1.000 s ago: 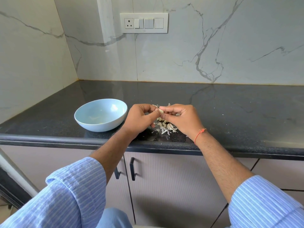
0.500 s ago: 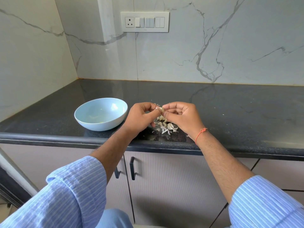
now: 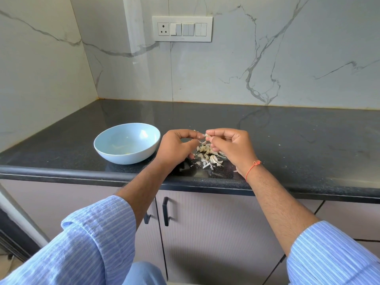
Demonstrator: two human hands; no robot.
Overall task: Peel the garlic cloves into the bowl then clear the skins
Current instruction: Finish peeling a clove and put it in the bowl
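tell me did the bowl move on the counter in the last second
No. The bowl sits at the same spot near the counter's front edge, left of the skins pile; only the camera shifted slightly.

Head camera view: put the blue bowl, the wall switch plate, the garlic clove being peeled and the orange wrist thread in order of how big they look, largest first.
1. Blue bowl
2. Switch plate, close behind, though it sits farther away
3. Orange wrist thread
4. Garlic clove, pinched between the hands and mostly hidden, so its place after the thread is unsure
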